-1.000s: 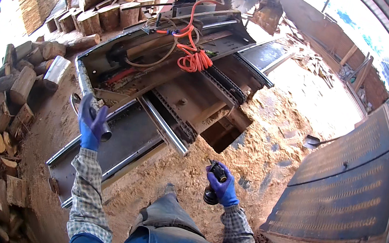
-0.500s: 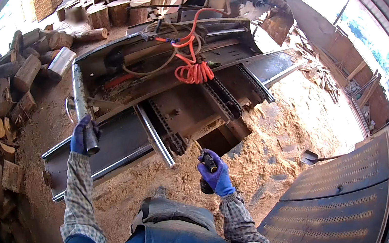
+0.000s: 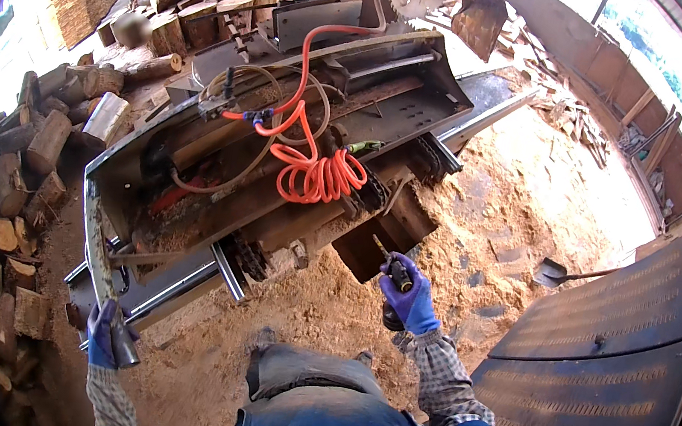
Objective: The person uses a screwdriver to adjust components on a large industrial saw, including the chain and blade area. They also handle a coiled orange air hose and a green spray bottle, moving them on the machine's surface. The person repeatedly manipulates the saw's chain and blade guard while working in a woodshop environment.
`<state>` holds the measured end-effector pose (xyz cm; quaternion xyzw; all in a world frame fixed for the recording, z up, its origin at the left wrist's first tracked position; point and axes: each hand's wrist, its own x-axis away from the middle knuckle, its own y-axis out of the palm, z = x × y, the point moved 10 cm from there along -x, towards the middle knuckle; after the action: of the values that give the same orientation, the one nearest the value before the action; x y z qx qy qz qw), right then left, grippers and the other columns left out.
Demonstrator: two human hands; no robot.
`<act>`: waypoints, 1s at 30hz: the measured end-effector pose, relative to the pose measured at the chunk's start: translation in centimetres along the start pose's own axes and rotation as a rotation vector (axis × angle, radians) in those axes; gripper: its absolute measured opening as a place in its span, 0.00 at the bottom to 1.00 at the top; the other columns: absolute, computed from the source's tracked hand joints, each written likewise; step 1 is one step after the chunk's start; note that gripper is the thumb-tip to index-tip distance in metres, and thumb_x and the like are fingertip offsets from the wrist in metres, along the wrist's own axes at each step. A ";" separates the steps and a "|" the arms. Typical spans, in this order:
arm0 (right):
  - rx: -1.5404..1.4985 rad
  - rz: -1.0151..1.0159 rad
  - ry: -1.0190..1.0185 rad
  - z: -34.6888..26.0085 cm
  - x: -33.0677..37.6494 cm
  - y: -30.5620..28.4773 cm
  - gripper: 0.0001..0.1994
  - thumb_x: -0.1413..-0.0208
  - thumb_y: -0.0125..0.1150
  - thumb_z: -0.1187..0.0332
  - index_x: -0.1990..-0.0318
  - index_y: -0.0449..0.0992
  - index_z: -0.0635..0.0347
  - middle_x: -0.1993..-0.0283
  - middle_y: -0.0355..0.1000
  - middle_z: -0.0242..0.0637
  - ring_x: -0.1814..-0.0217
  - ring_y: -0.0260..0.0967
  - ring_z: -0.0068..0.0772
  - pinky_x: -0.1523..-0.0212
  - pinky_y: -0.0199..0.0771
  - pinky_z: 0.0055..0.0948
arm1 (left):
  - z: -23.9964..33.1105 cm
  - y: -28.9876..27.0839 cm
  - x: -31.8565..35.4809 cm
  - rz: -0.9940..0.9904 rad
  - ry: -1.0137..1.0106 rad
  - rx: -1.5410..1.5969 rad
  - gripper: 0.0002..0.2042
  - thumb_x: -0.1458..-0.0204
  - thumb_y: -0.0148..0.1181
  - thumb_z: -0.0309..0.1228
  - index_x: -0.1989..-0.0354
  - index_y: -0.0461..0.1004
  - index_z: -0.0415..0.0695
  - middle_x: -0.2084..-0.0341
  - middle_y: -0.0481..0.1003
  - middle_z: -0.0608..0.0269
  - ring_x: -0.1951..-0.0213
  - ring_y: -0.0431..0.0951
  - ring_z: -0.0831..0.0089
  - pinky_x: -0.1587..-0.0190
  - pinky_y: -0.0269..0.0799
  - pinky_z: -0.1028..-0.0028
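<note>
Two blue-gloved hands by the saw machine (image 3: 296,164): left hand (image 3: 103,335) gripping one long metal bar (image 3: 99,254), right hand (image 3: 409,295) wrapped around one screwdriver (image 3: 390,267) near its one orange coiled hose (image 3: 317,167).

Two hands in blue gloves, both sleeves checked, seen from above the person's own head. The left hand (image 3: 103,334) is stretched out low and to the left, fingers curled tight in a grip, wrist straight, well left of the bent knee (image 3: 299,371). The right hand (image 3: 409,295) is raised just above and right of that knee, fist closed, thumb uppermost, forearm angling back down toward the body. The hands are well apart.
</note>
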<state>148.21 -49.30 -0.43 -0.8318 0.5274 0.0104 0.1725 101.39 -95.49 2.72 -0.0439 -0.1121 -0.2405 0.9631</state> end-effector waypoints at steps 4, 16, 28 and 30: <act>0.025 -0.011 0.039 2.0 -1.6 -3.4 0.24 0.44 0.72 0.71 0.40 0.75 0.65 0.55 0.81 0.36 0.52 0.78 0.28 0.45 0.78 0.31 | -0.8 -3.6 2.7 0.122 -0.002 -0.369 0.19 0.34 0.59 0.45 0.48 0.69 0.40 0.68 0.76 0.57 0.78 0.79 0.65 0.74 0.80 0.66; -0.006 0.027 0.148 3.9 -2.0 -9.1 0.24 0.42 0.71 0.69 0.40 0.75 0.65 0.54 0.81 0.36 0.51 0.77 0.25 0.45 0.77 0.30 | 11.3 33.7 11.0 -0.152 0.766 -1.192 0.30 0.49 0.68 0.36 0.36 0.71 0.43 0.43 0.75 0.50 0.39 0.72 0.48 0.35 0.65 0.52; -0.056 0.243 0.325 6.7 8.0 -19.1 0.24 0.42 0.71 0.70 0.39 0.74 0.65 0.54 0.82 0.37 0.53 0.79 0.26 0.48 0.80 0.29 | 2.3 68.4 -0.7 -0.331 0.915 -1.663 0.22 0.47 0.63 0.40 0.44 0.76 0.45 0.55 0.82 0.54 0.48 0.78 0.57 0.47 0.68 0.50; -0.054 0.257 0.370 7.7 9.1 -20.1 0.23 0.43 0.71 0.70 0.40 0.75 0.65 0.54 0.82 0.37 0.54 0.79 0.25 0.49 0.80 0.29 | 4.1 67.3 1.3 -0.368 0.860 -1.575 0.17 0.44 0.60 0.38 0.48 0.78 0.46 0.59 0.83 0.56 0.51 0.80 0.59 0.47 0.68 0.52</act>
<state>171.22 -47.25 -3.93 -0.7498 0.6513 -0.1063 0.0480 133.57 -36.24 4.95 -0.5759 0.4474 -0.3928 0.5602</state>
